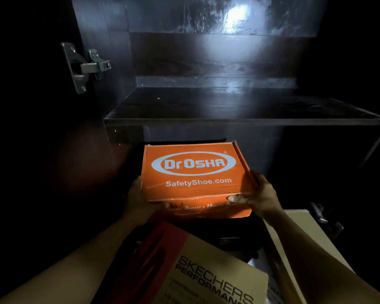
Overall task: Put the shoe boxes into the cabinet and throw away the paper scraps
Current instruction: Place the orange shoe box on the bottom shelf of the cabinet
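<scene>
Right hand (260,193): grips the near right corner of the orange box (193,172). The thumb lies flat along the box's front top edge and the fingers curl up its right side.
Left hand (138,197): grips the near left corner, palm against the left side wall. It is dim here, and the fingers cannot be made out beyond the corner.
Arms: both forearms reach in from the bottom edge, one on each side of the box.
Orange box: between the two hands, lid closed and facing up, "Dr.Osha" and "SafetyShoe.com" in white print. The far end is tilted slightly up. The right lid flap stands a little proud.
Box vs cabinet (101,62): held at the mouth of the lower compartment, below the shelf (239,110). Whether it rests on anything cannot be told, since what lies under it is black.
Shelf: dark wood with a bare top, and a glare patch on the back panel above it.
Hinge (83,66): metal, on the left wall at the level above the shelf, well apart from the hands.
Skechers box (206,270): red and tan, lying askew near the person, below the orange box and between the forearms.
Pale box (305,233): just beside the right forearm, on its outer side.
</scene>
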`<state>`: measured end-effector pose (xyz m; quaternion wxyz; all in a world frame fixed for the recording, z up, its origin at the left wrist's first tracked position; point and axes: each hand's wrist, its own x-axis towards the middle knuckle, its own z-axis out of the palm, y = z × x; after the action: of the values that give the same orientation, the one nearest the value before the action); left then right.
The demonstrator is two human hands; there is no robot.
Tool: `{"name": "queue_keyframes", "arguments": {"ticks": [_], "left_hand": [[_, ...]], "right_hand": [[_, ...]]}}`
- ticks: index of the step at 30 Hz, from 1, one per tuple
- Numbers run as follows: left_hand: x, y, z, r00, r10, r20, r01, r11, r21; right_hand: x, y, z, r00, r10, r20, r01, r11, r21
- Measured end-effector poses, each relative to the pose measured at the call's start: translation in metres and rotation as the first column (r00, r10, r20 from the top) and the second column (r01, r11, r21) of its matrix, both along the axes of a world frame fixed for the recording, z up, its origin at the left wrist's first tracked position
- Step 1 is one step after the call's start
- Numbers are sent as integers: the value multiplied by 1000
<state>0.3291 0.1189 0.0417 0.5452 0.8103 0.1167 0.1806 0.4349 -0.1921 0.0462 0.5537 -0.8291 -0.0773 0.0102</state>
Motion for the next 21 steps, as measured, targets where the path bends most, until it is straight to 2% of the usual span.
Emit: {"name": "queue_keyframes", "arguments": {"ticks": [7, 11, 14, 17, 21], "left_hand": [[-3, -2, -1, 991, 23, -130, -19, 999, 31], [-3, -2, -10, 986, 27, -164, -25, 1000, 15], [-1, 1, -17, 988, 30, -154, -16, 996, 91], [4, 6, -31, 980, 47, -192, -23, 992, 125], [13, 11, -49, 972, 68, -225, -22, 980, 199]], "right_hand": [[6, -15, 1, 998, 37, -48, -40, 996, -74], [-4, -3, -11, 997, -27, -72, 23, 999, -49], [-2, 6, -24, 995, -83, -48, 81, 996, -47], [-1, 11, -34, 987, -114, -114, 111, 993, -35], [2, 17, -52, 974, -193, -120, 180, 977, -111]]}}
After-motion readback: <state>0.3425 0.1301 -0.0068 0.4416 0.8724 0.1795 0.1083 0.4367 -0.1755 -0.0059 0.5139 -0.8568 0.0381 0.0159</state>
